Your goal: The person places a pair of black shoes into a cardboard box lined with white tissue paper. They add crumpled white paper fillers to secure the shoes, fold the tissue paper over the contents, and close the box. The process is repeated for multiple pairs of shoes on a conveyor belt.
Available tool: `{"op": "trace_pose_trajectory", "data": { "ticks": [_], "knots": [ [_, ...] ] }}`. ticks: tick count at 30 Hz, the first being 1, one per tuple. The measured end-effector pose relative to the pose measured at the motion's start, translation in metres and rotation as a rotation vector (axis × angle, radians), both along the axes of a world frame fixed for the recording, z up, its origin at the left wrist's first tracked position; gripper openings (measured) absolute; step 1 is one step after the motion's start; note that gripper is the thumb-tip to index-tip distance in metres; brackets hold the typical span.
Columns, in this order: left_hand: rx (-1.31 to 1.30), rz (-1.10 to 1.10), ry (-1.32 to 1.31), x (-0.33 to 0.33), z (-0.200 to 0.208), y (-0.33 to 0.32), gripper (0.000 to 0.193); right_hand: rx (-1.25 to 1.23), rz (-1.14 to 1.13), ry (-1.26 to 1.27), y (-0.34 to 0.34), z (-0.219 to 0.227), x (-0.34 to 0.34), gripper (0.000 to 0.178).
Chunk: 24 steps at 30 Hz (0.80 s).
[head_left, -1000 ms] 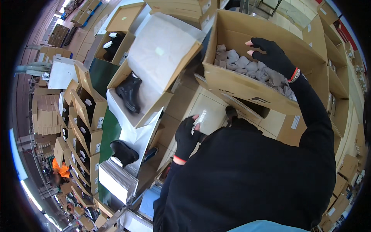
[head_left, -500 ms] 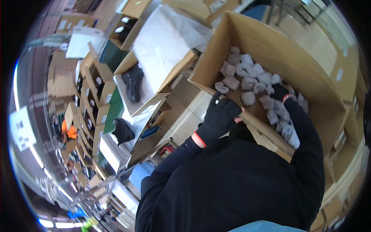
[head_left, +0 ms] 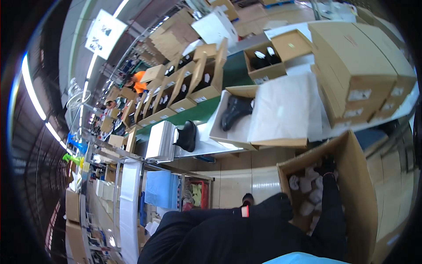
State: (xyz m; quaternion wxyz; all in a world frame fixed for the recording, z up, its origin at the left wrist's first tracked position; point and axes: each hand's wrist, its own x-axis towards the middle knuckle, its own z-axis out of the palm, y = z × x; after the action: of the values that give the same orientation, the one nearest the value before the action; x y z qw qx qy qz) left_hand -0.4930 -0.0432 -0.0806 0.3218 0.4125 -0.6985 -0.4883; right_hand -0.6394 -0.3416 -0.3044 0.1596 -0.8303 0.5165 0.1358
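A big open cardboard box (head_left: 351,176) stands at the lower right and holds several white paper wads (head_left: 303,185). My right hand (head_left: 327,167), in a black glove, reaches deep into the box among the wads; whether it grips one is hidden. My left hand (head_left: 276,206), also in a black glove with a red cuff band, is curled over the box's near left wall. Both black sleeves rise from the lower edge.
An open shoe box (head_left: 222,127) holds a black boot (head_left: 235,112) beside a white tissue sheet (head_left: 285,105). Another black boot (head_left: 187,136) stands by the green conveyor (head_left: 171,116), which carries more open boxes. Closed cartons (head_left: 356,66) are stacked at right. A person in orange (head_left: 138,81) works far off.
The view has swung, so the big box now lies at the lower right. My left hand went from holding a white piece to the box's wall. My right hand stayed inside the box.
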Motion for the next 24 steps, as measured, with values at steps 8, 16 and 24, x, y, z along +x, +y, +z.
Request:
{"op": "trace_pose_trajectory", "data": {
  "ticks": [8, 16, 24],
  "knots": [
    [0.314, 0.216, 0.168, -0.011, -0.043, 0.021, 0.049, -0.001, 0.033, 0.078, 0.012, -0.047, -0.002, 0.102],
    [-0.335, -0.211, -0.603, -0.014, 0.058, -0.048, 0.03, -0.048, 0.098, -0.266, 0.103, -0.072, -0.068, 0.075],
    [0.233, -0.999, -0.714, -0.084, 0.023, -0.208, 0.064, -0.082, -0.57, -0.419, 0.145, -0.026, -0.144, 0.084]
  ]
}}
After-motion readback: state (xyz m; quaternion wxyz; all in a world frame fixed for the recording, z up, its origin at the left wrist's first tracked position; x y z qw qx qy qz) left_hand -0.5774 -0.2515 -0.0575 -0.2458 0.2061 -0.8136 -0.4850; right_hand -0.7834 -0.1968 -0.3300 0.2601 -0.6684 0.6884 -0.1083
